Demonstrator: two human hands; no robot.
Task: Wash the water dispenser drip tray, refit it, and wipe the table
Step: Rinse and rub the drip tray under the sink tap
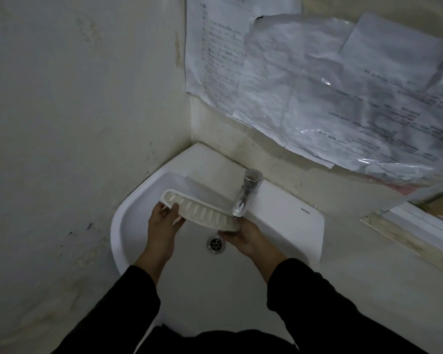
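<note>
The drip tray (202, 212) is a long cream-white slotted plastic piece, held level over the white sink (287, 221). My left hand (164, 226) grips its left end, thumb on the slotted top. My right hand (248, 237) holds its right end from below, just under the spout of the chrome tap (246, 198). I cannot tell whether water is running. The metal drain (216, 244) lies in the basin below the tray, between my two hands.
The sink sits in a corner of stained pale walls. Crumpled printed papers under plastic film (330, 85) hang on the wall above the tap. A ledge and frame (420, 226) run along the right. My black sleeves fill the bottom of the view.
</note>
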